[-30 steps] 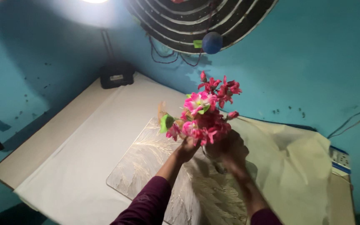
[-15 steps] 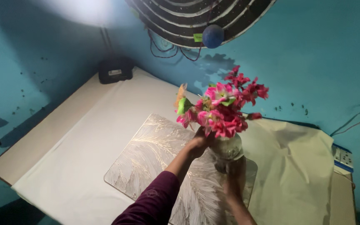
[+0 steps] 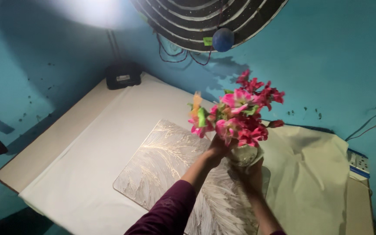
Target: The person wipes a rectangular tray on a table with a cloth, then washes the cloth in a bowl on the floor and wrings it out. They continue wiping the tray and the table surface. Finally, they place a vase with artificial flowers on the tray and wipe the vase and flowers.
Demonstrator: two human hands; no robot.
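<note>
The vase (image 3: 243,155) sits at the far right end of the feathered mat (image 3: 162,165), toward two o'clock from the mat's middle, with a top-heavy bunch of pink flowers (image 3: 240,117) leaning out over its rim. The right hand (image 3: 251,174) is wrapped around the vase's lower body, closed on it, while the left hand (image 3: 217,150) is up at the neck, fingers pinched in among the stems. From where I stand the risk looks plain: the blooms outweigh the small vase, so if the lower grip slackened while the stems are tugged, it could tip toward the wall at twelve o'clock or slide off the mat onto the loose cloth (image 3: 310,174), which is rumpled at three o'clock and could snag the base. As for labels, a small green tag (image 3: 207,41) hangs on the dark ringed disc (image 3: 205,19) at twelve o'clock beside a blue ball (image 3: 223,39); a black box (image 3: 122,75) at ten o'clock bears a pale rectangular sticker; a white socket strip (image 3: 357,165) lies at three o'clock.
</note>
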